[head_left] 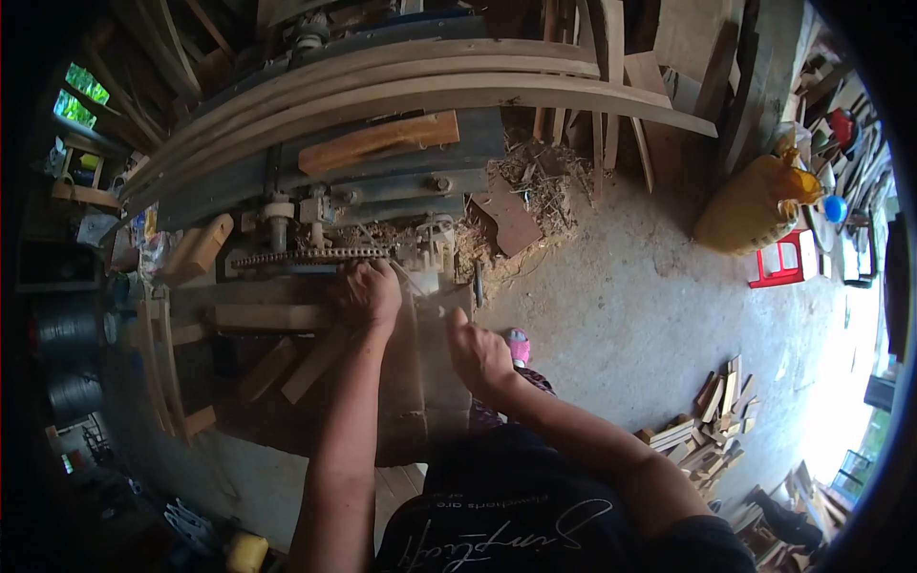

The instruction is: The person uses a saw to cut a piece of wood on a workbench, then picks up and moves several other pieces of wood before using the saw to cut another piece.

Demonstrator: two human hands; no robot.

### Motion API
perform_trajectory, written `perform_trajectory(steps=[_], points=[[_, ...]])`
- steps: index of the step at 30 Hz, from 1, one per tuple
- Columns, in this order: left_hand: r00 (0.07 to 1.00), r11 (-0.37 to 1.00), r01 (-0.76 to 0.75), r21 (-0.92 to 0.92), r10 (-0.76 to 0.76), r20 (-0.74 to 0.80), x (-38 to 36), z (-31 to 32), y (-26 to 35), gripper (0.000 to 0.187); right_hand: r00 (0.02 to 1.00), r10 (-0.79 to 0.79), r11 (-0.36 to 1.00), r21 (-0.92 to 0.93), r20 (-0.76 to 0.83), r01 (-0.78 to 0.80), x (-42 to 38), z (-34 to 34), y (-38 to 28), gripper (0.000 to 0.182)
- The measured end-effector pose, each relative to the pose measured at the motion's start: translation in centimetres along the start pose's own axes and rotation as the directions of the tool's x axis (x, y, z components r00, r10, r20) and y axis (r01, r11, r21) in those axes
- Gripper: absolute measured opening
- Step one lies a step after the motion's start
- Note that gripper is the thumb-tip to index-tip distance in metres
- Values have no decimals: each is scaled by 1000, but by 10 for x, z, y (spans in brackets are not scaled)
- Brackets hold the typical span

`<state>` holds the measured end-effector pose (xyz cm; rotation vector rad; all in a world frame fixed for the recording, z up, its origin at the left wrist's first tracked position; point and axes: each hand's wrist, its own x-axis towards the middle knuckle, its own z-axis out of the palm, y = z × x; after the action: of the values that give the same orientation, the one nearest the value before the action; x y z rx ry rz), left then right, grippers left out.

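My left hand (371, 291) is closed in a fist at the front edge of the machine, right beside the end of a roller chain (306, 256). Whatever its fingers grip is hidden under them. A little to the right and nearer my body, my right hand (480, 355) is curled with the thumb pointing forward; its fingers are turned out of sight. Between and beyond the hands is a pale, dusty metal part (423, 282) of the machine. A wooden block (382, 141) lies on the dark machine bed, behind the shaft fittings (310, 210).
Long wooden strips (458, 95) span the machine. Sawdust and a brown board piece (508, 218) lie at its right end. Short wood offcuts (721, 415) are piled on the floor at right. A yellow sack (750, 205) stands near a red stool (778, 260). Timber (267, 317) lies left of my arm.
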<state>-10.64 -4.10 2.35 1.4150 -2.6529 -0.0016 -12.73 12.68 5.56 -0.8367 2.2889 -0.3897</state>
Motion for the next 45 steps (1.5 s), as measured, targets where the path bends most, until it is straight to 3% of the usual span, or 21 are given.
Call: perform_trajectory(steps=[4, 8, 9, 12, 14, 16, 17, 18, 20, 22, 23, 24, 25, 29, 30, 32, 33, 38, 40, 42, 45], points=[[998, 998, 33, 52, -36, 50, 4, 8, -5, 38, 941, -229, 973, -22, -248, 231, 62, 29, -17, 13], [999, 1000, 15, 25, -14, -49, 3, 21, -8, 38, 965, -171, 976, 100, -200, 194, 24, 14, -6, 23], [985, 993, 119, 18, -120, 123, 4, 12, -2, 37, 989, -94, 992, 74, -114, 103, 3, -1, -7, 21], [983, 996, 86, 14, -88, 163, 2, 12, -6, 39, 990, -69, 996, 54, -124, 76, 8, 5, -8, 19], [978, 994, 111, -4, -108, 176, 5, 10, -4, 40, 957, -179, 980, 48, -228, 194, 49, 19, -14, 18], [994, 996, 55, 67, -61, 91, 3, 8, -3, 37, 968, -176, 982, 36, -181, 185, 68, 18, -25, 15], [997, 999, 39, 37, -42, 65, 3, 10, -5, 36, 885, -286, 948, 27, -369, 317, 58, 29, -14, 12], [998, 999, 38, 30, -40, 57, 5, 14, -4, 36, 880, -289, 948, 20, -376, 319, 41, 24, -8, 12], [962, 1000, -30, -2, 28, -272, 0, 26, -6, 36, 995, -62, 998, 25, -75, 64, 3, 4, -5, 11], [973, 998, -35, 53, 46, -224, -2, 18, -7, 37, 999, -38, 998, 49, -33, 39, 8, 3, -6, 11], [995, 997, 75, 8, -75, 73, 4, 10, -4, 38, 989, -99, 994, 29, -111, 103, 23, 8, -12, 11], [916, 982, 189, -2, -176, 361, 9, -1, 0, 43, 968, -163, 986, 4, -193, 167, 40, 10, -19, 11], [887, 985, 171, 36, -170, 430, 11, -11, 3, 43, 979, -151, 988, 0, -139, 153, 56, 7, -28, 10], [965, 984, 166, -58, -151, 215, 3, 7, -2, 42, 936, -217, 974, 3, -276, 226, 23, 13, -8, 15], [963, 983, 175, -57, -159, 219, 4, 4, -2, 42, 938, -221, 974, -1, -268, 229, 18, 12, -3, 15], [948, 997, 67, 39, -75, 308, 3, -5, -1, 41, 999, -39, 999, -29, -11, 38, 3, 4, -1, 25], [960, 996, 85, 20, -88, 264, 3, -2, -2, 39, 975, -163, 985, -87, -150, 152, 2, -8, -12, 17], [944, 988, 152, 31, -155, 293, 3, 2, 0, 38, 957, -193, 981, -28, -217, 192, 53, 15, -22, 13], [987, 988, 149, -41, -146, 63, -2, 19, -2, 39, 953, -178, 976, 76, -245, 202, 16, 10, -6, 14], [960, 986, 167, -11, -160, 231, 3, -3, 3, 40, 988, -109, 990, 76, -107, 117, 6, 11, 1, 14], [958, 984, 176, -34, -163, 234, 3, 9, -2, 41, 953, -184, 979, 40, -242, 200, 39, 13, -15, 12]])
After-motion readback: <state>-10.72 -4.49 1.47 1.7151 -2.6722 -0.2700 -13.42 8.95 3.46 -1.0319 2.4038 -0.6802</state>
